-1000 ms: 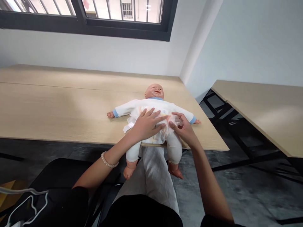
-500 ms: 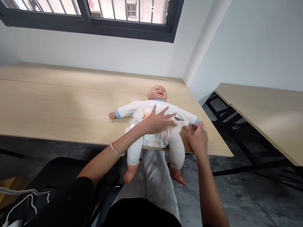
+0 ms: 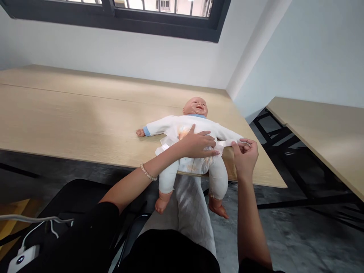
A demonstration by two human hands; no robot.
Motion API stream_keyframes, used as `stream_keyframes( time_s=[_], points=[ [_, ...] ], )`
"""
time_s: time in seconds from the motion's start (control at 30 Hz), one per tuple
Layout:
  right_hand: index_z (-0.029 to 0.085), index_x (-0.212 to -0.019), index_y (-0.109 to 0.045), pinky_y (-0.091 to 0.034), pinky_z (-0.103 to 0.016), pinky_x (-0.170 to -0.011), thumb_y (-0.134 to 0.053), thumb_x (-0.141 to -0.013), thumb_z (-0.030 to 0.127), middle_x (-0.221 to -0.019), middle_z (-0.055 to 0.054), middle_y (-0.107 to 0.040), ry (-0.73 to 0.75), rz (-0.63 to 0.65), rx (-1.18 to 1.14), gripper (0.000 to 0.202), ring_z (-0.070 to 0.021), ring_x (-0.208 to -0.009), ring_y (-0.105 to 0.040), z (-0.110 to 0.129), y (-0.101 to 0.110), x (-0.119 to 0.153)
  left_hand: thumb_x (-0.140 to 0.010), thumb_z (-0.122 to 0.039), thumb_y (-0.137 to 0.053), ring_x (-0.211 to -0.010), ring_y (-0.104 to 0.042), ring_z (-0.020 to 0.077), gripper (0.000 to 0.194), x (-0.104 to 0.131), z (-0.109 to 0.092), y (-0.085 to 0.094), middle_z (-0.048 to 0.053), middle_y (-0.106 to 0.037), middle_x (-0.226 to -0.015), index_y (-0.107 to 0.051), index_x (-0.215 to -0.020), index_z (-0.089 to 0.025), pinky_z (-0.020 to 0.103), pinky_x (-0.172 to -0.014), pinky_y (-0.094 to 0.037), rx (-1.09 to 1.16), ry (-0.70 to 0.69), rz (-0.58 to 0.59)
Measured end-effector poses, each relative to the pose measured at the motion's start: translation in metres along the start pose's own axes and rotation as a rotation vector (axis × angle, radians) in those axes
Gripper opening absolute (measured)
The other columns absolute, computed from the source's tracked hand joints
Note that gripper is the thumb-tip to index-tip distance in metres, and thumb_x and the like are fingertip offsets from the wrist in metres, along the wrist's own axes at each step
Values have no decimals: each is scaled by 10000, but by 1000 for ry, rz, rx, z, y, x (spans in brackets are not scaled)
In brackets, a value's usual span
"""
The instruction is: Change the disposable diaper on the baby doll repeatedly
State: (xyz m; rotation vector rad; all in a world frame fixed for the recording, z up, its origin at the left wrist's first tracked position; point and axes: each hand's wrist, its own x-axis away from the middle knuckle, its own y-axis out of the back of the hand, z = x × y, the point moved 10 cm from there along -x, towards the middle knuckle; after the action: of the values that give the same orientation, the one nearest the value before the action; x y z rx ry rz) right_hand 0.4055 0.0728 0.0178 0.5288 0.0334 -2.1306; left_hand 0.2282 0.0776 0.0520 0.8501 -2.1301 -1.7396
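Moved out beside the doll [image 3: 209,124], the right hand [image 3: 246,156] has its fingers clamped on a side tab [image 3: 226,143], while the left hand [image 3: 196,145], fingers apart, rests on the diaper [image 3: 190,165] over the doll's tummy, folded up but, it seems, not stuck yet.

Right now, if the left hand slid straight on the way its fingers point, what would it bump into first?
Probably the white diaper tab just past the left hand, held by the right hand, though how high it sits is hard to tell.
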Motion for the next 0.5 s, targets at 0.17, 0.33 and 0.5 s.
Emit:
stream_keyframes(
  time_s=[0.17,0.33,0.5],
  points=[
    [236,-941,-446,-525,-329,-727,-697,-723,386,-727,24,-584,53,66,-119,365,-172,-694,-624,37,-20,3,-1009,-613,-388,-1542,-260,321,479,1,5,0,54,-484,-1561,-662,-1224,-284,773,-1180,-74,-48,60,14],
    [242,-926,-441,-545,-324,-687,-675,-751,385,-740,20,-624,80,198,-53,325,-186,-692,-662,61,-56,12,-1015,-561,-406,-1564,-180,346,461,1,6,-1,40,-400,-1620,-608,-1352,-322,760,-1185,-107,-59,101,64],
    [235,-904,-492,-553,-362,-715,-640,-780,387,-795,-27,-705,101,246,89,246,-232,-744,-710,68,-71,17,-1018,-501,-402,-1567,-167,351,489,1,10,-4,52,-371,-1636,-518,-1458,-321,779,-1175,-80,-53,102,76]
  ],
)
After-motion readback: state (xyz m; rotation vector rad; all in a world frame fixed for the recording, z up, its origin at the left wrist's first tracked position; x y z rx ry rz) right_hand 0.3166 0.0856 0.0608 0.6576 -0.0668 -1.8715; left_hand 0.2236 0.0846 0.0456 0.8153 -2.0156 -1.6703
